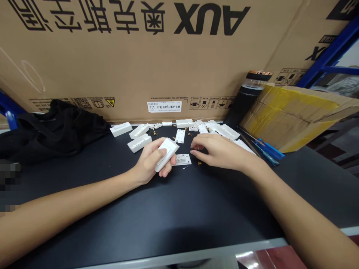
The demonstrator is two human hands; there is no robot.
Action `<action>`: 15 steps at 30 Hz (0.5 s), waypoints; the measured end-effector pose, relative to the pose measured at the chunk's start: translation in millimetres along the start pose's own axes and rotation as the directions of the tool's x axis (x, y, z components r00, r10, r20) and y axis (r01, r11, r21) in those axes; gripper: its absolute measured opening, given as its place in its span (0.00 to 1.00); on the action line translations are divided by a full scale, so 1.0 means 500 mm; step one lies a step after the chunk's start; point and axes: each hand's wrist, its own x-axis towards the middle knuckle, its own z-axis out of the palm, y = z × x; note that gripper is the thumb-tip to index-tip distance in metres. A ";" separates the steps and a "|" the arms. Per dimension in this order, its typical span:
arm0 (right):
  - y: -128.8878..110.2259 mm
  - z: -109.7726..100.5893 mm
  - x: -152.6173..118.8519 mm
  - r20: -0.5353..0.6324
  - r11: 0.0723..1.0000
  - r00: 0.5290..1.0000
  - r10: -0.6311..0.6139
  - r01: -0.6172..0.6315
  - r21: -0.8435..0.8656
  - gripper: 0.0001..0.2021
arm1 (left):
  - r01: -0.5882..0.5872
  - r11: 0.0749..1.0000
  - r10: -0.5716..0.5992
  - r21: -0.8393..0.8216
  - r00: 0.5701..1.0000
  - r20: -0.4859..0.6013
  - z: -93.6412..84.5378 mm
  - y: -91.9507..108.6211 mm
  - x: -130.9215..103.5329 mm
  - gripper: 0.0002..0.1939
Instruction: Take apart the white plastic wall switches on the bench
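Observation:
My left hand (153, 158) grips a white plastic casing (168, 151), a flat rectangular block with a raised panel, and its thumb rests on the face. My right hand (211, 149) hovers to the right of it, fingers curled and a gap between thumb and fingertips, with nothing visible in it. Between the hands lies a white plate with a greyish inset (183, 159), partly hidden by the left fingers. Close by are a small pale pin-like piece (185, 167) and a small brass piece (199, 163). Farther back is a white perforated plate (180, 136).
Open white shells (139, 143) and more white parts (228, 132) line the back of the black table (168, 216), against a large cardboard box (126, 67). Black cloth (61, 127) lies left. A black bottle (246, 97), taped carton (291, 116) and blue-handled tools (269, 149) are right.

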 end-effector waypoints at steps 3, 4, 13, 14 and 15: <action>-0.001 -0.003 -0.001 0.004 1.000 1.000 0.002 -0.002 -0.004 0.07 | -0.014 1.000 0.014 -0.009 1.000 0.010 -0.003 0.000 0.000 0.13; -0.002 -0.003 -0.001 0.005 1.000 1.000 0.003 -0.003 -0.007 0.08 | -0.021 1.000 0.021 -0.013 1.000 0.010 -0.003 0.001 0.000 0.13; -0.006 -0.004 -0.001 -0.005 1.000 1.000 -0.009 0.009 -0.018 0.08 | -0.015 0.999 0.017 0.043 0.999 -0.039 0.000 0.001 0.002 0.10; -0.008 -0.004 -0.001 -0.013 1.000 1.000 -0.012 0.011 -0.020 0.08 | -0.012 0.999 0.014 0.050 0.999 -0.039 -0.001 0.001 0.002 0.09; -0.009 -0.005 -0.001 -0.024 1.000 1.000 -0.015 0.014 -0.021 0.07 | -0.009 0.999 0.012 0.054 0.999 -0.042 -0.001 0.002 0.002 0.09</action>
